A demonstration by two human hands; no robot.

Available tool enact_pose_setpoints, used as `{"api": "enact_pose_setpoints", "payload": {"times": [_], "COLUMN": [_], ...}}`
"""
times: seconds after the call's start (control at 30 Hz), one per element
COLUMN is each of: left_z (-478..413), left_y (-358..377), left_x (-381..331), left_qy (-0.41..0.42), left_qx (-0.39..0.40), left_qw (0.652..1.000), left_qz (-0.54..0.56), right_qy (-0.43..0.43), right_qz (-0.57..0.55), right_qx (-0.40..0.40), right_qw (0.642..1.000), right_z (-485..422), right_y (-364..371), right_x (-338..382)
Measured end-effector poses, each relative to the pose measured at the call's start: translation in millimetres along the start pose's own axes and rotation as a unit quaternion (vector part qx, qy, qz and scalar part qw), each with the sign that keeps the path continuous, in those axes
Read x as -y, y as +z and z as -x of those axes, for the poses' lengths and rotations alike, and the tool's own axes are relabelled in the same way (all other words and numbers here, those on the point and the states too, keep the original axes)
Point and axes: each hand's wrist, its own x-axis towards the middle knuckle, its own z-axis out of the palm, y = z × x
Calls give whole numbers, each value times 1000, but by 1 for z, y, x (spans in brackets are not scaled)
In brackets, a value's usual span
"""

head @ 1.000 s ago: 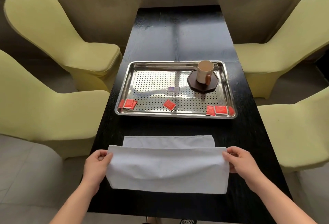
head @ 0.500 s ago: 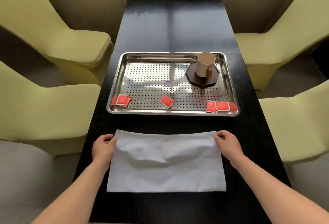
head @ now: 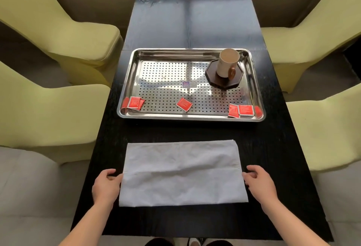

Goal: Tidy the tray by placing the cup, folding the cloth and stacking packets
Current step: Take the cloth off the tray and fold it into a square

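Logged two bare forearms entering from bottom edge, angled slightly inward, low over desk (head: 175,132). Found left hand (head: 106,186) palm down, knuckles up, fingers loosely curled, thumb pointing inward at left edge of cloth (head: 181,171). Found right hand (head: 257,183) mirrored at right edge, palm down, fingers bent, tips toward cloth. Could not tell touching from just beside. Noted wrists straight, roughly level with each other.

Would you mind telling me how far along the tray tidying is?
Done: the cup stands on its coaster in the tray. In hand: the white cloth lies flat on the table, left hand and right hand at its ends. Left: the red packets lie scattered, unstacked.
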Motion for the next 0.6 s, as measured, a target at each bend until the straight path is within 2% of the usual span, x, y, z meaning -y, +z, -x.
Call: {"api": "enact_pose_setpoints", "payload": {"times": [0.13, 0.23, 0.4, 0.5, 0.6], "left_z": [17, 31, 29, 28, 27], "left_y": [-1, 5, 9, 9, 10], "left_x": [14, 17, 7, 6, 5], "left_qy": [-27, -40, -66, -62, -118], "left_qx": [37, 90, 164, 143, 143], "left_qw": [997, 992, 984, 988, 977], "left_qz": [-62, -81, -39, 7, 106], "right_qy": [16, 36, 84, 99, 125], "right_qz": [96, 102, -30, -106, -136], "right_qx": [-3, 16, 16, 15, 45], "right_qw": [995, 994, 996, 989, 982], "right_z": [22, 30, 26, 23, 21], "right_y": [5, 8, 5, -2, -12], "right_x": [-26, -33, -30, -32, -30]}}
